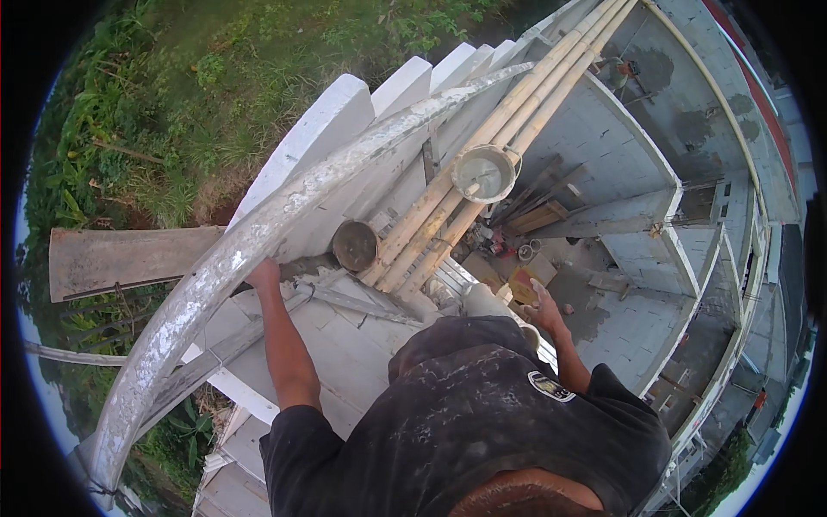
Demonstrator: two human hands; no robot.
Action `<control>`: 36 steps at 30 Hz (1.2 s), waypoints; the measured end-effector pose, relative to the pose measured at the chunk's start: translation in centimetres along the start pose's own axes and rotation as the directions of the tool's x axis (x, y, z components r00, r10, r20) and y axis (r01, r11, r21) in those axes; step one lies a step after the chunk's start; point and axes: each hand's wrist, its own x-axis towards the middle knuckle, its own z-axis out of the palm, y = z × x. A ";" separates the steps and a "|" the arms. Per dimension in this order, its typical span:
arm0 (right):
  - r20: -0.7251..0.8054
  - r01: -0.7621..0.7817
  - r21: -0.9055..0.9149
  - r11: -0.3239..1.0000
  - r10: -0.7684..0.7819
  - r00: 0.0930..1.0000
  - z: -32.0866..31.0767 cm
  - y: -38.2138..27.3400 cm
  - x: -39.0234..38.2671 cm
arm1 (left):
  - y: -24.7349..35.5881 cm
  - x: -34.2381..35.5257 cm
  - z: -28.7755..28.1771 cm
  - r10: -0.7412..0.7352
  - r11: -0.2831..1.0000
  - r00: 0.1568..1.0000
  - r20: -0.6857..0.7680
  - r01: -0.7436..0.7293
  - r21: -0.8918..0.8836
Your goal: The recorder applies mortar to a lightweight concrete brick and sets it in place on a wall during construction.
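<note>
Left hand (265, 275) — fingers indistinct

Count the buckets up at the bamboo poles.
2: a pale-rimmed bucket on the poles, and a dark bucket left of their near end. Others may be hidden under the person's body.

green plants (181, 95) spread across the upper left; grey block walls (644, 267) stand at right, wooden planks (538, 219) near them.
</note>
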 end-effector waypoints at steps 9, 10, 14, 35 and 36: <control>-0.142 -0.243 0.038 0.969 0.246 0.959 1.1 7.5 -9.8 | 1.9 1.0 -3.7 0.153 0.987 0.979 -0.132 -0.145 0.070; -0.130 -0.286 0.020 0.958 0.286 0.949 1.4 7.8 -10.7 | 1.0 1.7 -3.4 0.171 0.982 0.977 -0.130 -0.158 0.108; -0.192 -0.400 0.145 0.905 0.423 0.886 5.3 10.2 -13.8 | 0.0 3.6 -2.9 0.188 0.971 0.981 -0.050 -0.178 0.161; -0.159 -0.759 0.613 0.222 0.975 0.157 26.7 0.5 -29.5 | 28.8 -10.3 12.3 0.546 0.761 0.322 0.773 -0.577 -0.296; -0.183 -0.751 0.628 0.207 0.976 0.116 26.3 0.0 -29.5 | 30.1 -12.1 11.9 0.530 0.759 0.251 0.810 -0.566 -0.322</control>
